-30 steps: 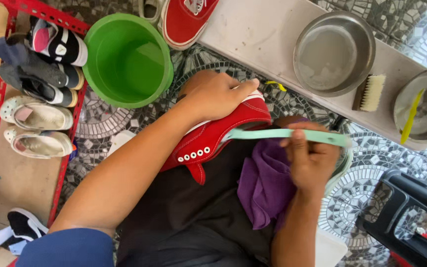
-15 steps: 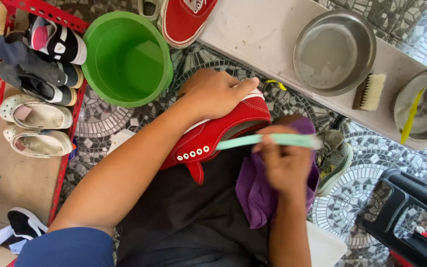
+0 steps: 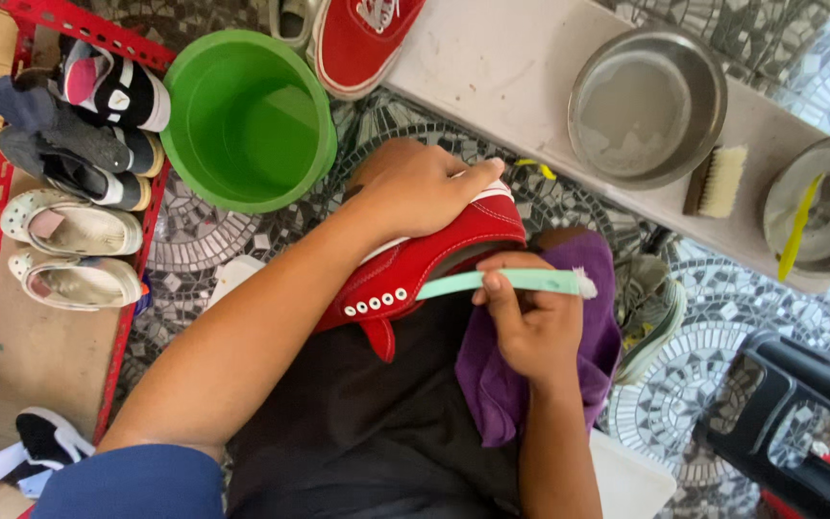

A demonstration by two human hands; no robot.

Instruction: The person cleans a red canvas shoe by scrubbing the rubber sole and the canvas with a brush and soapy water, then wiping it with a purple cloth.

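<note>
The left hand (image 3: 422, 190) presses closed on the red shoe (image 3: 425, 259); the right hand (image 3: 528, 327) grips a pale green brush (image 3: 501, 282) beside it

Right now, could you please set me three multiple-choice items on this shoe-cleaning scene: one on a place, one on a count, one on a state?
1. Where does the red shoe lie?
A. in the green bucket
B. on the person's lap
C. on the rack

2. How many metal bowls stand on the bench?
A. two
B. one
C. four

3. What does the right hand hold?
A. nothing
B. a wooden brush
C. a pale green toothbrush

Answers: 1 B, the left hand presses it there; 2 A, two bowls show; 3 C, fingers grip its handle.
</note>
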